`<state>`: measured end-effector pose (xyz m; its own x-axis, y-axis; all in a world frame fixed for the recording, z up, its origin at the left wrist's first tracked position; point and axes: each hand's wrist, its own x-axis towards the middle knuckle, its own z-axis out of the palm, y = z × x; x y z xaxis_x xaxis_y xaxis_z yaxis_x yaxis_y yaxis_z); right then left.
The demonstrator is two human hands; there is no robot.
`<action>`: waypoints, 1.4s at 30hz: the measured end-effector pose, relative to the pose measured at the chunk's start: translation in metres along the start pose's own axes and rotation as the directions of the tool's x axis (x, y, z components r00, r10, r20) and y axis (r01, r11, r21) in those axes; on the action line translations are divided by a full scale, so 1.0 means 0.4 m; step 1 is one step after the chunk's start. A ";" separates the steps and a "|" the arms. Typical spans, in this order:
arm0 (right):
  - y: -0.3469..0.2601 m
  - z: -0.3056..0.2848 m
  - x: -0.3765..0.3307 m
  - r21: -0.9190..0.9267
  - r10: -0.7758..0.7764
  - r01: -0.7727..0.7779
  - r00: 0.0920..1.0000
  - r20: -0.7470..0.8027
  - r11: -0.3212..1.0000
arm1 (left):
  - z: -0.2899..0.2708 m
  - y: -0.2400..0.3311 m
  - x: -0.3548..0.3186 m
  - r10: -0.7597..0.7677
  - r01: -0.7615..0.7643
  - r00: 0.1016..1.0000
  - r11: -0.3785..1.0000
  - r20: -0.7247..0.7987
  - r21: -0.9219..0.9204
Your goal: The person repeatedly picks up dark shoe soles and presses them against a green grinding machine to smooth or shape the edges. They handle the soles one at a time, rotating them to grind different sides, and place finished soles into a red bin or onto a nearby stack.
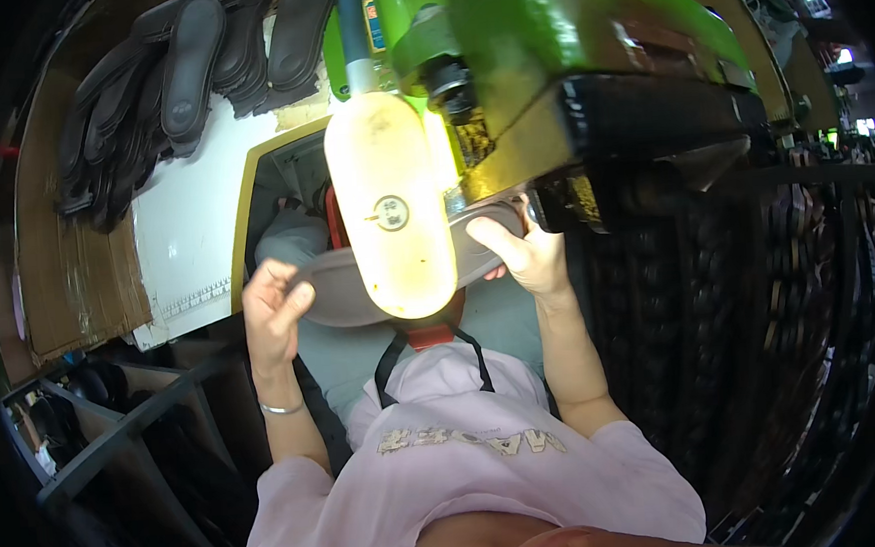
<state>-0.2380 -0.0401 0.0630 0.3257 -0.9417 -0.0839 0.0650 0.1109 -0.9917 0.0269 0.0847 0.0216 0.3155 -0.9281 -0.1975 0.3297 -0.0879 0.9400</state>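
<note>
A dark grey shoe sole lies across in front of me, held at both ends. My left hand is closed on its left end, thumb against the edge. The right end is pinched in my right hand, thumb on top and fingers underneath. A lit, pale yellow oval lamp on a blue-grey stem hides the middle of the sole. Close by my right hand stands a green machine with a dark metal head.
Stacks of dark grey soles lie on a white table at the far left, beside a cardboard sheet. A grey divided rack with dark items stands at lower left. Racks of dark footwear parts fill the right side.
</note>
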 end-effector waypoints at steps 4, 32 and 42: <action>0.054 -0.019 0.042 -0.198 -0.268 0.282 0.959 0.091 0.939 | 0.020 -0.106 -0.107 -0.300 0.265 0.943 0.938 0.141 0.225; -0.218 -0.633 0.257 -0.876 -0.817 -0.278 0.330 -0.473 0.395 | 0.233 -0.168 0.128 0.102 -0.104 0.994 0.991 0.030 0.090; -0.170 -0.674 0.256 -0.818 -0.712 -0.387 0.415 -0.567 0.426 | 0.042 -0.025 0.339 0.298 -0.226 0.930 0.925 -0.214 0.305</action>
<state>-0.4634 -0.2298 0.0956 -0.4456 -0.6495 0.6161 -0.8699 0.1516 -0.4693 0.0515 -0.0465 -0.0101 0.5818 -0.8125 0.0367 -0.0378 0.0180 0.9991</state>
